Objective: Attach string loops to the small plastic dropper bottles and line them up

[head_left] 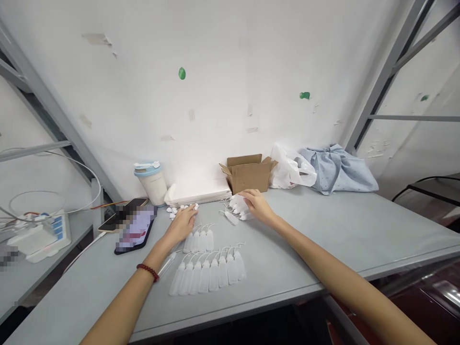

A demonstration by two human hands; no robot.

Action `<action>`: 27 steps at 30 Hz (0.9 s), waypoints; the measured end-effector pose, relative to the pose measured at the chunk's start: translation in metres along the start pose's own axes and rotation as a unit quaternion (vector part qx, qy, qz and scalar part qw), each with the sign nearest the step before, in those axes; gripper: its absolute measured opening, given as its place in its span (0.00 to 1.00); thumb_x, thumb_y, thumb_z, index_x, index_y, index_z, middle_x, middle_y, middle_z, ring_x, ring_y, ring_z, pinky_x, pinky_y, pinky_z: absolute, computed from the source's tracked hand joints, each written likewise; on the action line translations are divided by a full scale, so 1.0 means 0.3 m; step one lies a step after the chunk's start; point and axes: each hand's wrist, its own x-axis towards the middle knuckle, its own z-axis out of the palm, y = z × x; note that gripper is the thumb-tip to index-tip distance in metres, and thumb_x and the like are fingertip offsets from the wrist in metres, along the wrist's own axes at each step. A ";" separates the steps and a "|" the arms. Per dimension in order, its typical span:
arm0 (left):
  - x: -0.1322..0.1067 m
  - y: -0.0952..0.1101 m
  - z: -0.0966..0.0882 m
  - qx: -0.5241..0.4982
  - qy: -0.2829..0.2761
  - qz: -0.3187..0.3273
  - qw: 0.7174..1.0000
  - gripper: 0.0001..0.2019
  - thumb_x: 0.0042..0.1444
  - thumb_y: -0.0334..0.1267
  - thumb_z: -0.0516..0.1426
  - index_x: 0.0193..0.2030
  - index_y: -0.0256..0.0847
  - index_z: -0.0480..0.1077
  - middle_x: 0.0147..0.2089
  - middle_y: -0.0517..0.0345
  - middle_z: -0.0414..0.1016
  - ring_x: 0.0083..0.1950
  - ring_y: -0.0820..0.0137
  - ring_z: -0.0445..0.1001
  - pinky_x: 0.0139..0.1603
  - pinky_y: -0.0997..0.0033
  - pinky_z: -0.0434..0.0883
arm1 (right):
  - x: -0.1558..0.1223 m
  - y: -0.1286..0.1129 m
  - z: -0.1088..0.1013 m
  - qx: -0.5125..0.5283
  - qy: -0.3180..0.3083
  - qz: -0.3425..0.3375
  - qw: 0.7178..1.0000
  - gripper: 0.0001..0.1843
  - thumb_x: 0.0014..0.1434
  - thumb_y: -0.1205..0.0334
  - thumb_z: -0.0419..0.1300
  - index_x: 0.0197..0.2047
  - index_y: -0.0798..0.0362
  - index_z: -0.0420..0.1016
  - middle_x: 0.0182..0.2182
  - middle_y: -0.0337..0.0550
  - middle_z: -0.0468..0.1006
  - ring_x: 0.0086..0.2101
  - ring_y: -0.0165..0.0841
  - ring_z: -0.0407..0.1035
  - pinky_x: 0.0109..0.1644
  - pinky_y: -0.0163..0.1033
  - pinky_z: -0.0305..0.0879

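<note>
My left hand reaches over a scatter of small white pieces, its fingers stretched out and touching or just above them. My right hand rests at a loose pile of white translucent plastic pieces, with finger and thumb apart over it. Whether it touches one piece or several I cannot make out. Nearer to me lies a neat row of similar slim pieces, each with a thin curved white tail at its top. A shorter row lies behind it, beside my left wrist.
An opened cardboard box, a white plastic bag and blue cloth stand along the wall. Left of the box are a white stack and a lidded cup. Two phones and a power strip are at left.
</note>
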 end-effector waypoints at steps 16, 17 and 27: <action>0.001 -0.003 0.006 -0.038 -0.002 -0.007 0.999 0.18 0.53 0.30 0.46 0.46 0.41 0.73 0.54 0.49 0.72 0.56 0.59 0.68 0.58 0.55 0.62 | -0.079 -0.297 -0.062 0.051 -0.157 -0.161 0.973 0.13 0.62 0.67 0.47 0.36 0.56 0.73 0.28 0.46 0.72 0.27 0.31 0.62 0.32 0.36 0.57; 0.002 -0.004 0.003 -0.041 -0.007 -0.010 0.999 0.19 0.54 0.30 0.46 0.47 0.40 0.73 0.54 0.50 0.72 0.56 0.60 0.68 0.58 0.55 0.62 | -0.086 -0.317 -0.079 0.061 -0.207 -0.162 0.963 0.14 0.63 0.65 0.48 0.32 0.56 0.73 0.24 0.43 0.71 0.24 0.29 0.60 0.29 0.34 0.55; 0.015 0.004 -0.001 -0.053 -0.023 -0.006 0.998 0.21 0.59 0.34 0.42 0.53 0.35 0.68 0.59 0.46 0.67 0.61 0.61 0.63 0.61 0.55 0.58 | -0.092 -0.331 -0.198 0.265 -0.552 -0.004 0.791 0.09 0.56 0.62 0.55 0.34 0.57 0.75 0.17 0.34 0.71 0.17 0.24 0.66 0.28 0.31 0.63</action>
